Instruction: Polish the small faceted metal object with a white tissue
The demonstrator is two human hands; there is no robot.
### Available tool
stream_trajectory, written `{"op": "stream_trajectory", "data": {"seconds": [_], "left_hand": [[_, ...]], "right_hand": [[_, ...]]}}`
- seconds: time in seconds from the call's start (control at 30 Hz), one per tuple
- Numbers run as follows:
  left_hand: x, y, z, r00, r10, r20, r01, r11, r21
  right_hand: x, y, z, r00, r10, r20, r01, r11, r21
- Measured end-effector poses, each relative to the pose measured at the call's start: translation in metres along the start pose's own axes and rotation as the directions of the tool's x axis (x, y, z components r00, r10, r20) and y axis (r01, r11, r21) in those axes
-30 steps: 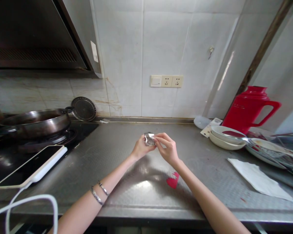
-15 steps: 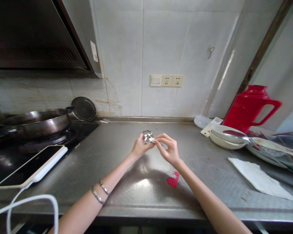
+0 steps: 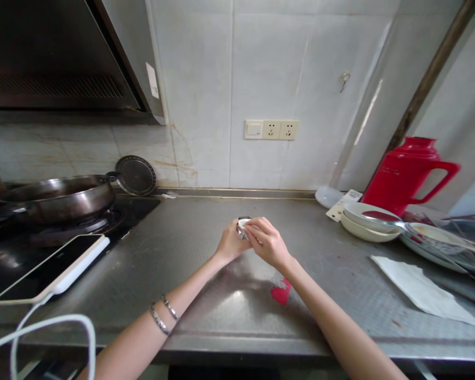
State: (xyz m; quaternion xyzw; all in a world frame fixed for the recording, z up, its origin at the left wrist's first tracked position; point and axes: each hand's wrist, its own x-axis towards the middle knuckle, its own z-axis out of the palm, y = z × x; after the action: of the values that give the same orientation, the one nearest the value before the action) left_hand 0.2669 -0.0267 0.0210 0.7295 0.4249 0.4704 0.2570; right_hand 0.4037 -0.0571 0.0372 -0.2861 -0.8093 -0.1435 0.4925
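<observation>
Above the middle of the steel counter (image 3: 198, 227), my left hand (image 3: 230, 244) is wrapped round a small shiny silver object (image 3: 243, 232), whose exact kind I cannot make out. My right hand (image 3: 268, 243) meets it from the right, fingers pinched together on a small white piece (image 3: 246, 224) at its top. The right fingers cover part of the silver object. Two bracelets circle my left forearm. A red heart-shaped patch (image 3: 281, 292) lies on the counter below my right wrist.
Left are a phone (image 3: 49, 269) with a white cable and a steel pan (image 3: 67, 199) on the stove. Right stand a red thermos (image 3: 404, 177), stacked bowls (image 3: 370, 227), plates with utensils, and a white napkin (image 3: 423, 290). Sockets (image 3: 280, 130) are on the wall.
My right hand has closed in over the silver object and now covers more of it. The object has turned in my left hand, showing less of its shiny face.
</observation>
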Motion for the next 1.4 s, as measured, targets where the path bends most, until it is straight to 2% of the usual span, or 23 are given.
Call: {"op": "stream_trajectory", "data": {"seconds": [0.3,0.5,0.67,0.73,0.83,0.9,0.97,1.03,1.13,1.3,1.4], "left_hand": [[0.003,-0.005,-0.002,0.998,0.019,-0.058,-0.017,0.999,0.032],[0.005,-0.005,-0.008,0.998,0.023,-0.059,-0.024,0.999,-0.023],[0.010,-0.008,-0.013,0.998,-0.020,-0.067,0.016,0.998,-0.063],[0.012,-0.009,-0.012,0.997,-0.042,-0.059,0.037,0.995,-0.089],[0.012,-0.007,-0.010,0.996,-0.073,-0.043,0.069,0.993,-0.098],[0.011,-0.006,-0.008,0.996,-0.085,-0.038,0.081,0.991,-0.106],[0.009,-0.006,-0.006,0.996,-0.089,-0.026,0.085,0.986,-0.142],[0.007,-0.006,-0.005,0.997,-0.079,0.001,0.078,0.980,-0.182],[0.005,-0.007,-0.004,0.998,-0.038,0.056,0.050,0.969,-0.241],[0.004,-0.008,-0.003,0.996,0.006,0.090,0.020,0.957,-0.289],[0.005,-0.010,-0.002,0.996,0.003,0.088,0.025,0.949,-0.315]], "right_hand": [[0.004,-0.007,-0.001,0.999,-0.042,-0.009,0.042,0.998,0.039],[0.003,-0.012,0.002,0.997,-0.073,-0.009,0.073,0.996,0.049],[-0.002,-0.014,0.007,0.996,-0.090,-0.001,0.090,0.992,0.094],[-0.002,-0.014,0.006,0.997,-0.044,-0.063,0.052,0.991,0.120],[0.002,-0.011,-0.001,0.969,0.131,-0.207,-0.106,0.986,0.128],[0.005,-0.007,-0.006,0.916,0.291,-0.277,-0.261,0.955,0.139],[0.007,0.000,-0.010,0.846,0.444,-0.295,-0.405,0.895,0.186],[0.007,0.007,-0.010,0.780,0.574,-0.252,-0.511,0.815,0.273],[0.004,0.015,-0.004,0.717,0.691,-0.086,-0.602,0.677,0.423],[0.005,0.013,0.001,0.652,0.737,0.177,-0.659,0.436,0.613],[0.008,0.007,-0.003,0.658,0.706,0.263,-0.679,0.404,0.614]]}}
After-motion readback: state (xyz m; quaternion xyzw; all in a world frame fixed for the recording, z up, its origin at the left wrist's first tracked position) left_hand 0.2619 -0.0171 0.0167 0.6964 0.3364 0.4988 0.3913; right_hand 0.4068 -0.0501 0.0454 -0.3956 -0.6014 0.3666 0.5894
